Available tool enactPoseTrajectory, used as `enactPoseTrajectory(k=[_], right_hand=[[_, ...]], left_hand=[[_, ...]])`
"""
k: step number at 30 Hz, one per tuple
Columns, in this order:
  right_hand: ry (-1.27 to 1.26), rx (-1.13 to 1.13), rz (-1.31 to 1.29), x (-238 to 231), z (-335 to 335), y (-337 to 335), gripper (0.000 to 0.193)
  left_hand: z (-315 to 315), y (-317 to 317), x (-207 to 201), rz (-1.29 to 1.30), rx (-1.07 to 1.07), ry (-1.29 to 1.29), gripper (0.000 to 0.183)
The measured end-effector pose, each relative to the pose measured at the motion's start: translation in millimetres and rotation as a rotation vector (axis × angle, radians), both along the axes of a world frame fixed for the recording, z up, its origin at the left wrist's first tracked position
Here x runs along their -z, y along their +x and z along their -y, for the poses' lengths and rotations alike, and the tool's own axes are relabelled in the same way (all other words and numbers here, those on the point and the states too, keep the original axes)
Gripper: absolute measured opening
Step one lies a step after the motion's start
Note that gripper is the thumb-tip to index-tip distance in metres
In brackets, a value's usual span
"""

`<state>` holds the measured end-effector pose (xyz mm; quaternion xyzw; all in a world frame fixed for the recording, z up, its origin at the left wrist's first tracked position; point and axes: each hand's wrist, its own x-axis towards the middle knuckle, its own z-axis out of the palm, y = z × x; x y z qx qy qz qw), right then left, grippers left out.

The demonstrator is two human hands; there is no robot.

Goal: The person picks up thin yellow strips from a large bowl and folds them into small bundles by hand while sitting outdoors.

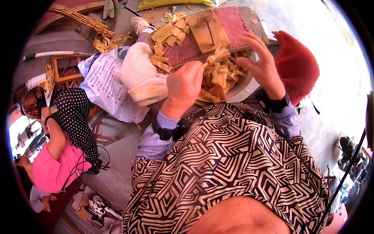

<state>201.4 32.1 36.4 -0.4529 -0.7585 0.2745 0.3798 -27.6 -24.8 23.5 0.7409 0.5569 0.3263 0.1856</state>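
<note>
In the upper centre, the left hand [184,84] pinches a twisted strip of papery tan leaf [216,57], seemingly above a round, pale bowl [244,86] of similar strips. Just right, the right hand [267,70] is open, fingers spread.

The left hand [182,86] hides one end of a dry strip [213,59]. More strips [222,76] cover the bowl's [244,86] inside, toward one o'clock. The top edge cuts off the yellow bag [175,3] at twelve; dark things [346,146] between three and four are too small to tell.
</note>
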Motion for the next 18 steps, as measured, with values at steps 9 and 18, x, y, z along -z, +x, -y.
enactPoseTrajectory(k=[9, 18], right_hand=[[-0.292, 0.04, -0.027, -1, 17, -33, 0.018], [-0.066, 0.05, 0.162, 7, 17, -41, 0.011]], left_hand=[[-10, 21, -10, -0.211, 0.029, 0.278, 0.012], [-3, 28, -5, -0.079, 0.108, 0.129, 0.012]])
